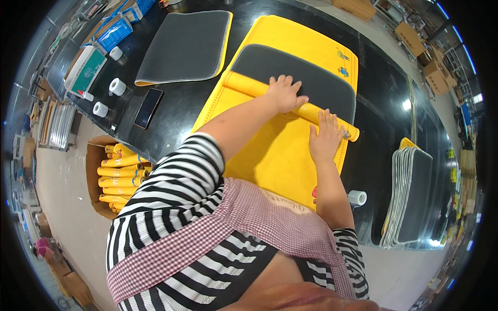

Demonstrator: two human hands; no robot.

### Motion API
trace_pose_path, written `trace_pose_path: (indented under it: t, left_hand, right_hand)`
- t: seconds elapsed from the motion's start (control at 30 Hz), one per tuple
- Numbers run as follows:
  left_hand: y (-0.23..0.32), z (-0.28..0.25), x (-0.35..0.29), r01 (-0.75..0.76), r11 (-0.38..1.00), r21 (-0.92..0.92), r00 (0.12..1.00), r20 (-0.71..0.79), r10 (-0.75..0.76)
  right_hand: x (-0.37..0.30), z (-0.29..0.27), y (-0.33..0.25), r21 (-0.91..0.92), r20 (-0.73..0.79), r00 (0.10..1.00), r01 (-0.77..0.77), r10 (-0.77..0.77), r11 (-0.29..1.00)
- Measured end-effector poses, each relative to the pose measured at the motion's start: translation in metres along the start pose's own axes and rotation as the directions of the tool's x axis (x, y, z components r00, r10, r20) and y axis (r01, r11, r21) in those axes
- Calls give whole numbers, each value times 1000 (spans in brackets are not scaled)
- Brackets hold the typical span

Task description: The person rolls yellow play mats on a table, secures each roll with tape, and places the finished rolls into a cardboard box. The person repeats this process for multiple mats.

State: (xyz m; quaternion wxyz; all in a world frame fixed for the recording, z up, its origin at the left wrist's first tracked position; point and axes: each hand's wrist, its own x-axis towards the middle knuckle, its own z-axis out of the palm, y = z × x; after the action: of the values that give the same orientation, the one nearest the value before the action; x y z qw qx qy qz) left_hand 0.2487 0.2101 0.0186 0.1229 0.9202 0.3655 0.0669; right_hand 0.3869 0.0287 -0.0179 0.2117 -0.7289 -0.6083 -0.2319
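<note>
A partly rolled mat (316,78) lies across the table with its dark grey side up. Its near part is wound into a yellow roll (244,84). Underneath is a larger yellow surface (264,150) with stitched edges and small printed figures at its far right corner. My left hand (284,94) rests on the middle of the roll, fingers spread. Close to the roll's right end, my right hand (327,137) lies flat on it with fingers stretched out. Both palms are hidden from view.
A dark mat with yellow edging (184,46) lies at the far left. Nearby are a phone (148,108) and white rolls (118,86). A cardboard box (93,179) of yellow rolled mats stands left. Stacked mats (407,194) lie right; another white roll (357,197) sits by my right forearm.
</note>
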Motion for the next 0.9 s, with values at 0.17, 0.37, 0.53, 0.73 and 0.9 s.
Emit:
trace_pose_path:
  t: [0.17,0.37,0.53,0.73,0.9]
  left_hand:
    - [-9,5,33,-67,997,26,995,-75,69]
    - [-60,-20,-15,-145,977,157,989,15,144]
    - [-81,-42,-107,-159,967,199,986,-14,165]
    - [-81,-15,-207,-181,965,190,941,-254,226]
    - [-88,-72,-190,-71,986,154,977,212,37]
  right_hand:
    - [39,1,46,181,256,963,33,-79,983]
    - [38,6,53,170,260,958,82,-124,982]
    - [-28,-28,11,123,296,934,169,-199,978]
    - [-85,-94,4,225,433,883,88,-180,970]
    - [-100,-117,46,356,550,834,-273,35,894]
